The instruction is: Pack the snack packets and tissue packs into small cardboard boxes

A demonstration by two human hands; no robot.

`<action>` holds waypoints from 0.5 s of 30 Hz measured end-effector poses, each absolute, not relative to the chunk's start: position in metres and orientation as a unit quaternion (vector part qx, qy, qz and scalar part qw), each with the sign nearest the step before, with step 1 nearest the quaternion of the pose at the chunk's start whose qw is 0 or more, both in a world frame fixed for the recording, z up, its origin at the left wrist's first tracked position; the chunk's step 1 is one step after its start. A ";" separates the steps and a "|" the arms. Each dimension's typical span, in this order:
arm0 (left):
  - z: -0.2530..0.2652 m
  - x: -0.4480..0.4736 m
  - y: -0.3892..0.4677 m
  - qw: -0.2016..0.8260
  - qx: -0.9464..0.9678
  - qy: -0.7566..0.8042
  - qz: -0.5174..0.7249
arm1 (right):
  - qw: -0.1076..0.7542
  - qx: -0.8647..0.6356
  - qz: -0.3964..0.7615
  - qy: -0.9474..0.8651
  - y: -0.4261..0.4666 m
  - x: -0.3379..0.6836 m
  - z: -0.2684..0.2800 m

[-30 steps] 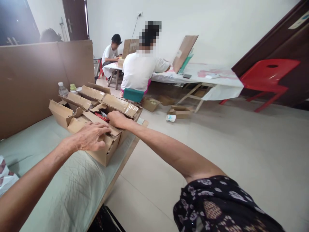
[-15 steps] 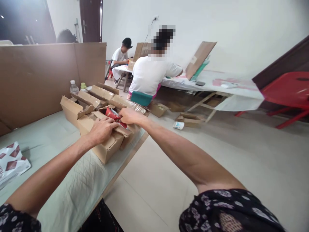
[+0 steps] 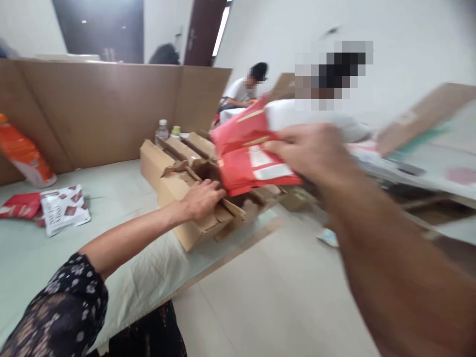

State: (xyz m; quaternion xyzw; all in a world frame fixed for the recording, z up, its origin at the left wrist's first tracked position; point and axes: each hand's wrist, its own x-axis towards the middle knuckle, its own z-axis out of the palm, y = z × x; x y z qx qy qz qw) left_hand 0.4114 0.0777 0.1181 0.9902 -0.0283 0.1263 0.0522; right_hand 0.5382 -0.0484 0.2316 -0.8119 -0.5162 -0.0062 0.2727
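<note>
In my right hand point(image 3: 310, 148) is a red packet point(image 3: 241, 144), pinched by its right edge and held up above the cardboard boxes. The packet has white and pale yellow patches and is smeared by motion; its contents do not show. My left hand point(image 3: 204, 199) grips the near rim of an open cardboard box point(image 3: 182, 218), fingers curled over its flap. Behind that box stand more open cardboard boxes point(image 3: 154, 161), pushed close together on the table. The held packet hides part of them.
On the cloth-covered table point(image 3: 130, 292) lie a white packet with brown diamonds point(image 3: 67, 208) and a red packet point(image 3: 20, 206). An orange bottle point(image 3: 28, 151) leans by the cardboard screen point(image 3: 111, 109). A clear bottle point(image 3: 162, 131) stands behind the boxes. Two people sit beyond.
My right hand has lifted the red packet up out of the box. My left hand stays on the box's rim. The view has turned left, showing more of the table.
</note>
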 end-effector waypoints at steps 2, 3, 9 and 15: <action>0.118 0.390 0.075 0.070 0.985 -0.010 0.160 | 0.314 -0.791 -0.009 -0.526 -0.049 0.527 0.239; 0.117 0.373 0.075 0.077 0.981 -0.007 0.177 | 0.325 -0.784 -0.010 -0.529 -0.048 0.521 0.242; 0.070 0.197 0.068 0.110 0.969 0.002 0.220 | 0.360 -0.770 0.057 -0.523 -0.017 0.449 0.244; 0.037 0.041 0.072 0.116 0.956 0.131 0.237 | 0.191 -0.664 0.318 -0.649 0.089 0.328 0.186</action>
